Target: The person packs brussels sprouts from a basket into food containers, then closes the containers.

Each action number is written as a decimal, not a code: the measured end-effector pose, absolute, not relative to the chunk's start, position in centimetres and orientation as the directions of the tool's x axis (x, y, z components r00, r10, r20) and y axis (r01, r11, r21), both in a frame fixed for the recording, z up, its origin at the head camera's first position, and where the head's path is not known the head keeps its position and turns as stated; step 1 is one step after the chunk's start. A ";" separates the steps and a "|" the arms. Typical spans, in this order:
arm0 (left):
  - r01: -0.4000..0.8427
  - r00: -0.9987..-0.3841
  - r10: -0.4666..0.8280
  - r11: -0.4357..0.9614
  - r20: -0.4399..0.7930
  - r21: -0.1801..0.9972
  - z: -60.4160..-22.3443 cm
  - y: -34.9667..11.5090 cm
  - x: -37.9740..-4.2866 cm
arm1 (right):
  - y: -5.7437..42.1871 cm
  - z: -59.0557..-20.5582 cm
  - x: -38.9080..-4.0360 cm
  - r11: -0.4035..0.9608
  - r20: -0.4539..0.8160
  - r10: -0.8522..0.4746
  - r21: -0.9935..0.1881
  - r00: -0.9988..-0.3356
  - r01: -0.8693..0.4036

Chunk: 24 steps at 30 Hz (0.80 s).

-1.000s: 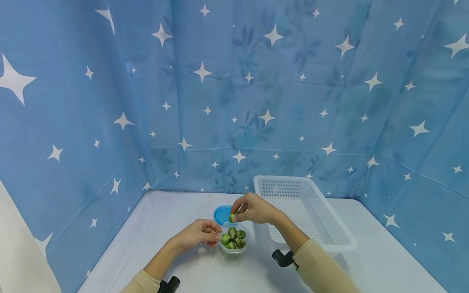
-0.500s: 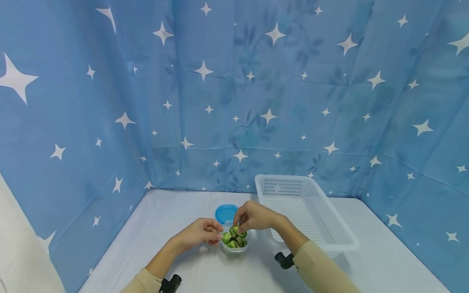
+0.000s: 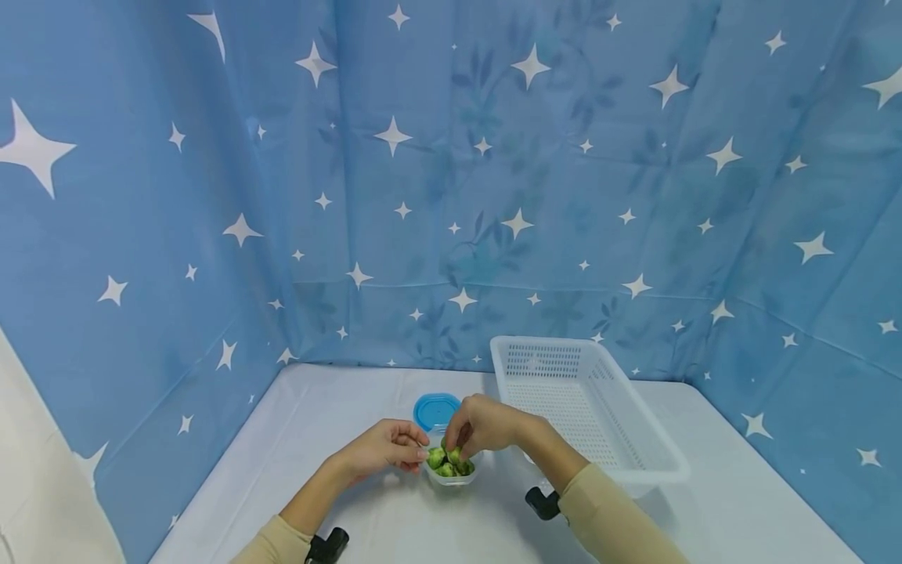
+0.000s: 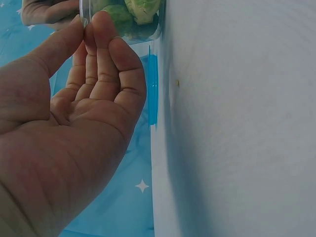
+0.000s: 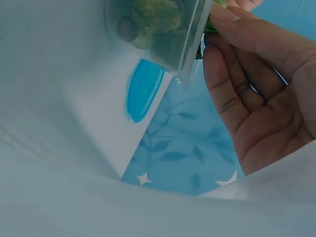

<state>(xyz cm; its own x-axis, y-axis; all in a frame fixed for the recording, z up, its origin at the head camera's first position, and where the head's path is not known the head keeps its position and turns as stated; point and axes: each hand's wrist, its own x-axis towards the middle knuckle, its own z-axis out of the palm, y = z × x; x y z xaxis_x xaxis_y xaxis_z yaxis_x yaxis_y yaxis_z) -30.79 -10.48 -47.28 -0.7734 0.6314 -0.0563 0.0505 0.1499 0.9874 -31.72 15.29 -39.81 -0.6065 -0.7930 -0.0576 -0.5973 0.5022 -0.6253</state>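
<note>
A small clear plastic container [image 3: 451, 481] holding several green Brussels sprouts [image 3: 447, 469] stands on the white table. My left hand [image 3: 384, 450] pinches its left rim between thumb and fingers; the left wrist view shows the container wall [image 4: 155, 32] at those fingertips. Over the container's right side, my right hand [image 3: 488, 424] pinches a Brussels sprout [image 3: 454, 453] among the others. From the right wrist camera, only a green part of that sprout [image 5: 210, 26] shows between thumb and fingers, at the container's rim. The fingers hide some of the sprouts.
Just behind the container lies a blue lid [image 3: 434, 410]. A large white perforated basket [image 3: 651, 439] stands to the right, close beside my right forearm. Blue curtains with white stars [image 3: 517, 223] hang along the table's back and sides.
My right hand has come down from above the blue lid into the container with the Brussels sprout it pinches. My left hand has kept its hold on the rim.
</note>
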 end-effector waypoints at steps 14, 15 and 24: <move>0.045 -0.779 0.624 0.141 -0.053 0.989 -47.1 -10.5 -30.6 | 14.9 -39.8 -31.7 0.571 -0.066 -0.744 -0.580 -0.665 -0.581; 0.047 -0.778 0.626 0.139 -0.051 0.989 -47.1 -10.5 -30.6 | 14.9 -39.8 -31.7 0.570 -0.065 -0.746 -0.579 -0.663 -0.584; 0.047 -0.775 0.630 0.136 -0.049 0.990 -47.3 -10.4 -30.8 | 14.8 -39.5 -31.6 0.588 -0.094 -0.741 -0.570 -0.665 -0.575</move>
<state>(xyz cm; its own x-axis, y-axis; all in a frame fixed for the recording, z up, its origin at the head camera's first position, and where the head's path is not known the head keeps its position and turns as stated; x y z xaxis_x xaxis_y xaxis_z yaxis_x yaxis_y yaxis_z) -30.75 -10.40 -47.30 -0.7749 0.6302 -0.0492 0.0474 0.1356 0.9896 -31.61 14.79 -39.51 -0.6649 -0.7410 -0.0936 -0.5747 0.5877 -0.5695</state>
